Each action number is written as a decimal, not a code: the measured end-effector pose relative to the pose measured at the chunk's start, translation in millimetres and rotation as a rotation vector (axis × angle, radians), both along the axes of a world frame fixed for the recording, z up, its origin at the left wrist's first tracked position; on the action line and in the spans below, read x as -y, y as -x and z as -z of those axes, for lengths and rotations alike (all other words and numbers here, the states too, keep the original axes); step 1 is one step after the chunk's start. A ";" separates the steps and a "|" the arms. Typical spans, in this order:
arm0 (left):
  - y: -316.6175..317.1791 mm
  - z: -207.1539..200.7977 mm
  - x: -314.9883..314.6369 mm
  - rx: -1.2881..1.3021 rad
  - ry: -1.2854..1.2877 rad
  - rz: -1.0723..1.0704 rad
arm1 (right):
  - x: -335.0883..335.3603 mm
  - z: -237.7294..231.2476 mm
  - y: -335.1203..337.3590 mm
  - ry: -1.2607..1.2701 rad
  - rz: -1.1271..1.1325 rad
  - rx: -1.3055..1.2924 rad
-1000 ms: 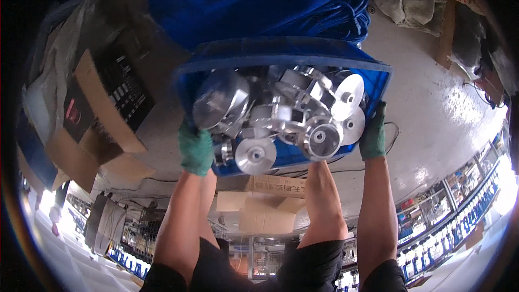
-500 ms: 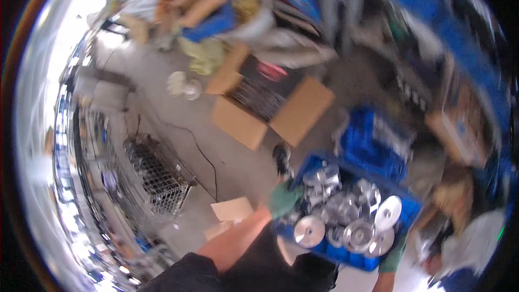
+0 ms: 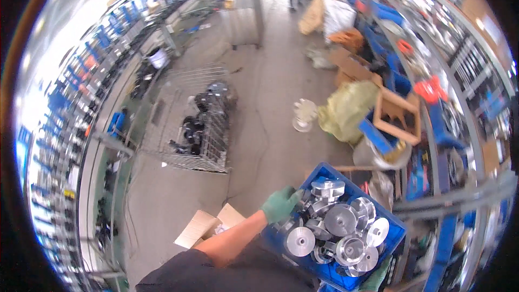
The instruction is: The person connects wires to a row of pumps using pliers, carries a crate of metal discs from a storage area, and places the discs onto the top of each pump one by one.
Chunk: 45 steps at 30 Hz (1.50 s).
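At lower right of head view, 1 blue crate [image 3: 396, 232], 2 green-gloved hands: left hand [image 3: 280, 204] holding its left rim, right hand [image 3: 377, 278] against lower right side, mostly hidden, can't tell grip. Crate has roughly a dozen silver metal parts [image 3: 340, 220], piled, exact count unclear. 1 wire cage [image 3: 200, 163] with dark parts [image 3: 211, 100]; 1 open cardboard box [image 3: 197, 228] on floor. Shelf rail [image 3: 454, 201] just beside crate, yellowish sack [image 3: 348, 109] beyond
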<state>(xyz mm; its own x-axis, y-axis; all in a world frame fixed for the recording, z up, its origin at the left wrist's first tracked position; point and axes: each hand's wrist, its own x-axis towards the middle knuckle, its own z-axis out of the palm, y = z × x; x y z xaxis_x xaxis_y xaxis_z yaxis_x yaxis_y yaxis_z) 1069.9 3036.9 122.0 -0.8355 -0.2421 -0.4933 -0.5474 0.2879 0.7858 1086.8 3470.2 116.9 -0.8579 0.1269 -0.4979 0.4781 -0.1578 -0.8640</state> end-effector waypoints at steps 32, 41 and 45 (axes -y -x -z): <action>446.8 55.9 665.9 -0.317 -0.218 -0.834 | 762.3 -18.7 741.2 0.238 -0.544 0.083; 730.3 81.8 859.6 -0.396 -0.075 -0.598 | 900.0 -4.2 948.6 0.392 -0.408 0.058; 866.6 74.5 934.0 -0.376 -0.140 -0.542 | 961.0 -7.0 1053.0 0.415 -0.326 0.041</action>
<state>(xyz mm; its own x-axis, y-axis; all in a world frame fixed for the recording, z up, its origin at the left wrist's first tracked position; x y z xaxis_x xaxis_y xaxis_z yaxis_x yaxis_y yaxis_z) 203.3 2102.9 47.5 -0.7348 -0.6305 -0.2501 -0.2678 -0.0692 0.9610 33.8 2509.2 123.9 -0.7987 -0.3583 -0.4834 0.5915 -0.3202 -0.7400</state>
